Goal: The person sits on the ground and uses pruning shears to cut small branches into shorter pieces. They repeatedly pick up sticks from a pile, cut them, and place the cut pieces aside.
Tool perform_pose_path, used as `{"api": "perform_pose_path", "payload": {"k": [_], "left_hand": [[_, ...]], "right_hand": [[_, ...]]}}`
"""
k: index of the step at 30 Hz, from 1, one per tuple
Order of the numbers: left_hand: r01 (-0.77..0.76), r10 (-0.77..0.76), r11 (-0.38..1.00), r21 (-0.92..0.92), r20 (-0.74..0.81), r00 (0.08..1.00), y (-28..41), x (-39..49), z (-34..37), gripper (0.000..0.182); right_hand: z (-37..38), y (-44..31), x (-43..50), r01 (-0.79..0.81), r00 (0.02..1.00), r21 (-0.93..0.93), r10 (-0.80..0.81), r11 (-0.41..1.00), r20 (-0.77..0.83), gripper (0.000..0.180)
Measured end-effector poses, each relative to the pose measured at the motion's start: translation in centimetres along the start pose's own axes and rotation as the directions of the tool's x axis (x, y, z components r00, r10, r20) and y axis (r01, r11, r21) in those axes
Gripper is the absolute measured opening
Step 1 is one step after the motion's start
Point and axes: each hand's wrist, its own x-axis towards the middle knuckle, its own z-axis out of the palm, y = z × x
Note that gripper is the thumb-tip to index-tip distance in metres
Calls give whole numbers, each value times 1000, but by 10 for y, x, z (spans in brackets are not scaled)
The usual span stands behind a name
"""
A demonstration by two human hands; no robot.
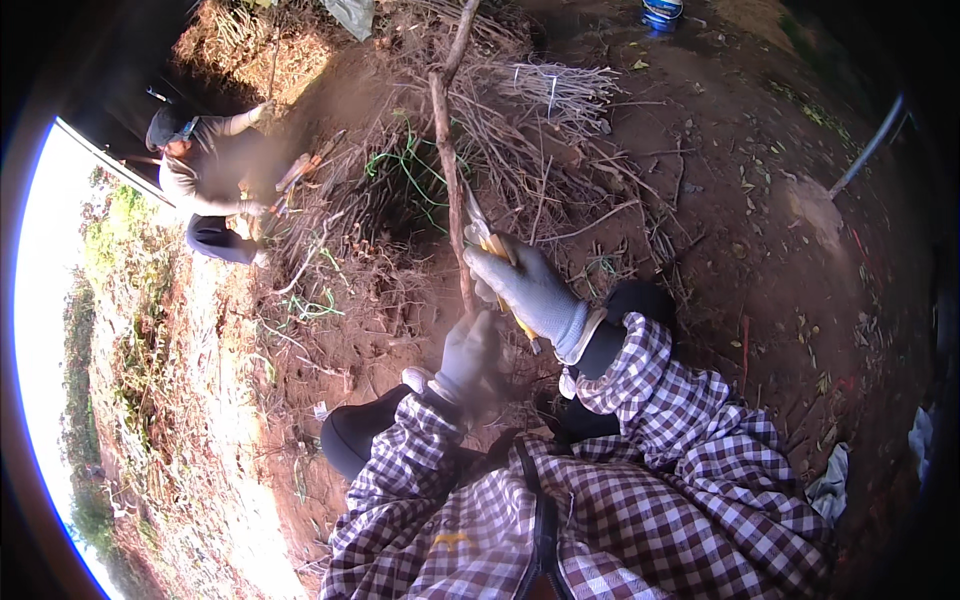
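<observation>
My left hand (469, 356), in a pale work glove, grips the lower end of a long brown branch (450, 172). The branch rises away from me, forks near its upper part and runs out at the top of the view. In my right hand (541, 289), also gloved, is a pair of yellow-handled pruning shears (493, 244). Their metal blades lie close along the right side of the branch; whether they touch it I cannot tell. Some of the handle is hidden by my fingers.
Beyond my hands spreads a heap of cut twigs (517, 161), with green twine (409, 161) tangled in it. A tied twig bundle (562, 90) lies on top. Another person (202, 165) works at left. A blue bucket (661, 15) and a metal pole (866, 150) stand farther off.
</observation>
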Motion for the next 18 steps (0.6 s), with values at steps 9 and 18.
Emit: {"api": "perform_pose_path", "payload": {"k": [9,18], "left_hand": [[-50,53,997,59,-42,998,11,9,-14,19],[-959,751,139,245,-658,-59,173,-174,-186,20]], "right_hand": [[-27,32,-59,-387,826,454,520,803,-216,26],[-35,60,-56,-559,828,19,557,829,69,52]]}}
